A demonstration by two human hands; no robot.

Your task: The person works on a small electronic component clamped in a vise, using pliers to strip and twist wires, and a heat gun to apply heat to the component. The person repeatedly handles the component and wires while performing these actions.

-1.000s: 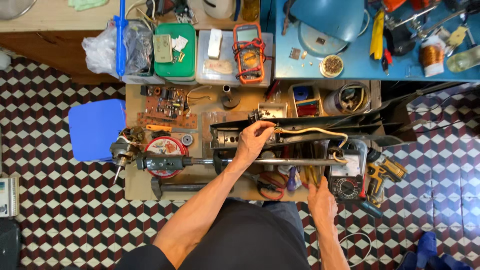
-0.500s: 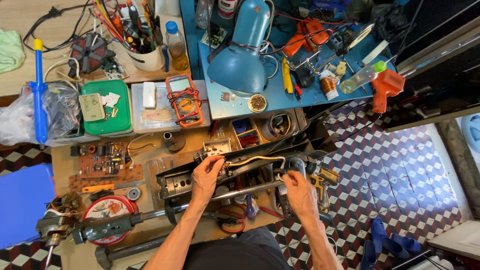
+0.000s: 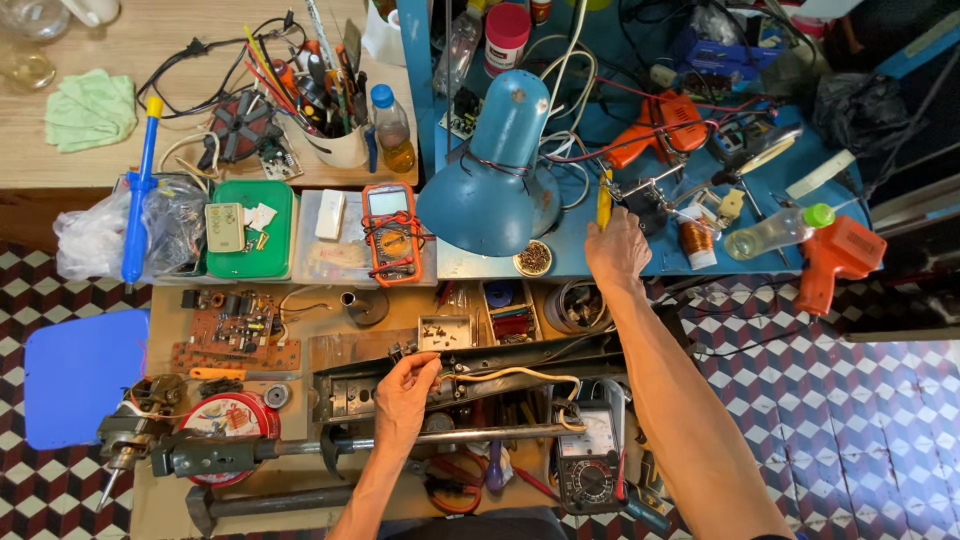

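- Now our left hand [image 3: 403, 393] rests on the dark metal housing [image 3: 470, 375], fingers curled over its upper edge in a loose hold.
- Just beyond those fingers sits a small box of screws [image 3: 446, 333]; below the palm runs a steel rod [image 3: 440, 438].
- A yellow wire [image 3: 520, 373] trails off to the right of that hold, ending near an analog meter [image 3: 588, 462].
- Our right hand [image 3: 617, 250] reaches up to the blue bench, fingers closed around a yellow-handled tool [image 3: 604, 198].
- Left of this grip stands a blue lamp [image 3: 492, 175], with a small round tin [image 3: 534, 258] beside the wrist; to its right is a copper coil [image 3: 696, 241].
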